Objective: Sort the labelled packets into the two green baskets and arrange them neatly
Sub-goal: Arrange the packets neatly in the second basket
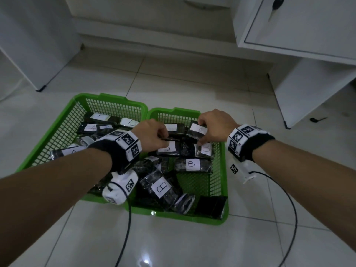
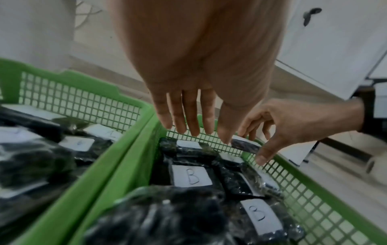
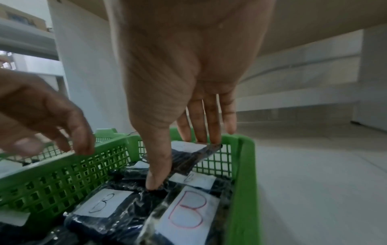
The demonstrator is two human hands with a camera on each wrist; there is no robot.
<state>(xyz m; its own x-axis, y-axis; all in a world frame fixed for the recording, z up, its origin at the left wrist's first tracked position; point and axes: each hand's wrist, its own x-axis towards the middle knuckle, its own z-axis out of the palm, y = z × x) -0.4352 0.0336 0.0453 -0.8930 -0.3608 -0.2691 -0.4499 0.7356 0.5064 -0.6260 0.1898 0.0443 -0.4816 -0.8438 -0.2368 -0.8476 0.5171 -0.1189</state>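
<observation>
White glossy floor tiles (image 1: 183, 247) as landmark. White cabinet (image 1: 300, 26) with a dark handle (image 1: 276, 3) stands on the tiles at far right. Below and right of it, a white panel (image 1: 308, 89). Small black object (image 1: 316, 119) lies on the tiles just beside that panel's foot. White appliance or cabinet (image 1: 34, 41) stands on the tiles at far left. Two black cables (image 1: 289, 209) trail over the near tiles.

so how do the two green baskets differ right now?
The left basket holds packets labelled A; the right basket holds packets labelled B. Both hands work over the right basket, none over the left: the right hand pinches a B packet at its far end, and the left hand hovers beside it. Both are green mesh trays, side by side on the floor.
</observation>
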